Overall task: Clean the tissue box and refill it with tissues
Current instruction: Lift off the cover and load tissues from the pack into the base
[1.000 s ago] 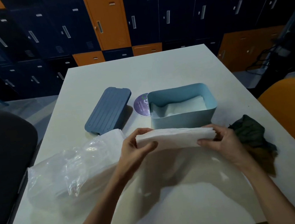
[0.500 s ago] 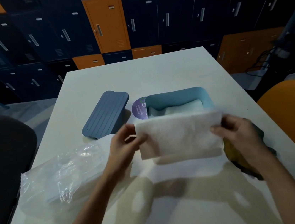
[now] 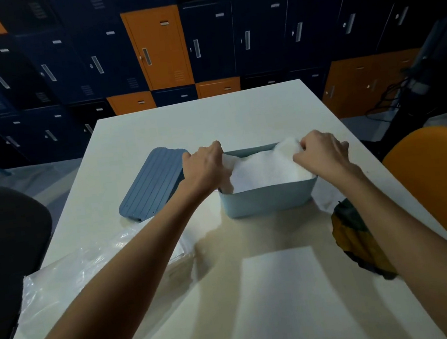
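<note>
Entry: refill step, tissues going into box.

Risks, as judged:
- Stack of tissues (image 3: 266, 171) stood proud of the rim under both sets of fingers; pressed unevenly, the top sheets could crease or ride up over the wall.
- The right end of the stack was bunched higher than the left; the lid (image 3: 152, 188) might then fail to seat.
- The tissue box (image 3: 268, 199) looked light, and a downward push near one end could tip or slide it on the table (image 3: 238, 116).

Left hand (image 3: 205, 168): fingers curled closed over the left end of the stack, at the box's left wall. Fingertips were hidden below the knuckles, so how deep they reached could not be told.

Right hand (image 3: 321, 151): fingers (image 3: 302, 144) pinched shut on the raised right end of the tissues, above the box's right wall.

Other items:
- Lid, ribbed, lying flat just left of the left hand.
- Clear plastic wrapper (image 3: 88, 273), crumpled, well nearer the body than the fingers, under the left forearm.
- Dark cloth (image 3: 357, 234), nearer than the right hand, beside the box's near right corner.
</note>
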A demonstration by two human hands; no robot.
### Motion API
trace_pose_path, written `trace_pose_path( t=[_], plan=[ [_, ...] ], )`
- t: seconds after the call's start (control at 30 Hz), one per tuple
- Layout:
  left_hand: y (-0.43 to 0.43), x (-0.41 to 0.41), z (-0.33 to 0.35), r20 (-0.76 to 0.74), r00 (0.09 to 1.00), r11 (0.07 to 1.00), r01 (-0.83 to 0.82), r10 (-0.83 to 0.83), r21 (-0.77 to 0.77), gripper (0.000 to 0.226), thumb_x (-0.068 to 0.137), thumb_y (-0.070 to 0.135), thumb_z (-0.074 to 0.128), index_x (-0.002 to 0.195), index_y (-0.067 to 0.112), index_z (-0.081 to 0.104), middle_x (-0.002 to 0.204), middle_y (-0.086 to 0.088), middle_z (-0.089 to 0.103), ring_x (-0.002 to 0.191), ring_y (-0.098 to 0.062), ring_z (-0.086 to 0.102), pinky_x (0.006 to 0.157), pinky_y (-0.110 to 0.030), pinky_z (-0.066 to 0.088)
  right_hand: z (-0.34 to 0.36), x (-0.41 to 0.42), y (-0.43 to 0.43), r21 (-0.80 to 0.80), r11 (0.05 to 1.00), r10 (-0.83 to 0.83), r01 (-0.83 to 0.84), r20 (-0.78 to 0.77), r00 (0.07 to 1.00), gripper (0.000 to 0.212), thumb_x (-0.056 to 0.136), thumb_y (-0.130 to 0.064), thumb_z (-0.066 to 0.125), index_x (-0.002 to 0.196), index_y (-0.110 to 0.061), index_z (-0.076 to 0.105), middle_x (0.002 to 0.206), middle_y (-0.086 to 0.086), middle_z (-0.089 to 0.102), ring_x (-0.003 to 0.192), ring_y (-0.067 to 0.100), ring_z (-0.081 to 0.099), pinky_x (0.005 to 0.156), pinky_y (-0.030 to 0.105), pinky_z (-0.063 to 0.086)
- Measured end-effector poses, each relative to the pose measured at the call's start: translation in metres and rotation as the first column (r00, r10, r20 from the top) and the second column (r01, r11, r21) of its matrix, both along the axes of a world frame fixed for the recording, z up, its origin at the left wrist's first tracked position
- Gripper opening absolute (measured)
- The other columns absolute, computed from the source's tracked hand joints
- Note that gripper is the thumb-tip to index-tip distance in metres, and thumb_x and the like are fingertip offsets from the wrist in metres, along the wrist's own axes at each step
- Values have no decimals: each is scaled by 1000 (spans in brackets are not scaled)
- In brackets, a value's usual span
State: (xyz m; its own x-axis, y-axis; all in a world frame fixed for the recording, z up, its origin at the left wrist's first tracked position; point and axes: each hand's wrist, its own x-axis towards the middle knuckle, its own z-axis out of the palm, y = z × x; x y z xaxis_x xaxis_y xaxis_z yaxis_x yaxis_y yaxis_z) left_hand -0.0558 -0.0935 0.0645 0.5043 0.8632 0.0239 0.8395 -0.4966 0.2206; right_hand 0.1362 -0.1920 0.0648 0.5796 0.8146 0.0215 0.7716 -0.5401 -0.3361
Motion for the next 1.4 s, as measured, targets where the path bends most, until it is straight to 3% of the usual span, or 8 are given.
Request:
trace_pose_path(
  t=[0.17, 0.4, 0.53, 0.63, 0.8, 1.0, 1.2, 1.4],
  plan=[
    [4, 6, -4, -271, 961, 975, 117, -63, 188, 20, 85, 18, 59, 96, 14, 42, 80, -3, 53, 76, -23, 44, 79, -35, 23, -10, -8, 11, -202, 979, 31, 9, 193, 981, 13, 85, -18, 60, 89, -14, 48, 127, 15, 40, 117, 36, 37, 93, 46, 30],
    [9, 7, -20, -374, 923, 972, 160, -86, 173, 21, 85, 18, 60, 93, 16, 40, 80, -2, 49, 80, -24, 47, 91, -39, 31, -23, -4, 22, -363, 932, 65, 9, 192, 979, 17, 83, -12, 60, 92, -16, 46, 128, 15, 38, 121, 36, 35, 100, 51, 29],
    [8, 8, -23, -415, 908, 948, 181, -60, 260, 25, 87, 26, 61, 108, 17, 50, 87, -1, 52, 83, -22, 45, 89, -39, 31, -23, -4, 26, -384, 923, 94, 6, 241, 966, 17, 83, -11, 60, 97, -15, 50, 129, 17, 39, 122, 38, 36, 100, 55, 28],
    [8, 5, -22, -342, 937, 928, 185, -67, 324, 35, 92, 41, 57, 116, 17, 51, 102, -3, 56, 89, -22, 45, 89, -39, 31, -14, -4, 24, -318, 948, 96, -5, 273, 957, 30, 87, -18, 61, 116, -14, 55, 132, 19, 38, 124, 40, 36, 102, 56, 26],
    [7, -16, -4, -12, 997, 916, 75, -77, 395, 32, 93, 43, 53, 112, 19, 60, 103, -1, 62, 85, -23, 52, 77, -36, 21, 23, -21, 17, -52, 995, 98, -88, 251, 963, 36, 91, -21, 56, 126, -13, 52, 132, 20, 40, 121, 39, 38, 99, 52, 25],
    [9, -72, 11, 236, 972, 948, -72, -3, 309, 26, 92, 39, 56, 110, 20, 62, 104, 0, 66, 90, -23, 58, 80, -34, 26, 42, -81, 16, 258, 914, 340, -314, -63, 938, 32, 90, -22, 57, 122, -17, 58, 118, 10, 51, 97, 25, 56, 88, 36, 47],
    [7, -141, -2, 253, 965, 986, -98, 62, 132, 25, 90, 35, 64, 112, 23, 62, 112, 0, 63, 99, -20, 62, 89, -45, 48, 15, -154, 22, 269, 851, 512, -452, -225, 829, 18, 85, -16, 60, 100, -13, 70, 97, 4, 66, 85, 17, 59, 82, 28, 49],
    [-18, -194, -27, 214, 969, 992, -127, 126, -8, 47, 88, 47, 63, 128, 24, 53, 129, -5, 56, 114, -23, 56, 99, -47, 44, -22, -206, 22, 97, 892, 444, -441, -371, 816, 30, 89, -19, 57, 115, -10, 65, 111, 7, 66, 100, 21, 60, 79, 24, 44]
  ],
)
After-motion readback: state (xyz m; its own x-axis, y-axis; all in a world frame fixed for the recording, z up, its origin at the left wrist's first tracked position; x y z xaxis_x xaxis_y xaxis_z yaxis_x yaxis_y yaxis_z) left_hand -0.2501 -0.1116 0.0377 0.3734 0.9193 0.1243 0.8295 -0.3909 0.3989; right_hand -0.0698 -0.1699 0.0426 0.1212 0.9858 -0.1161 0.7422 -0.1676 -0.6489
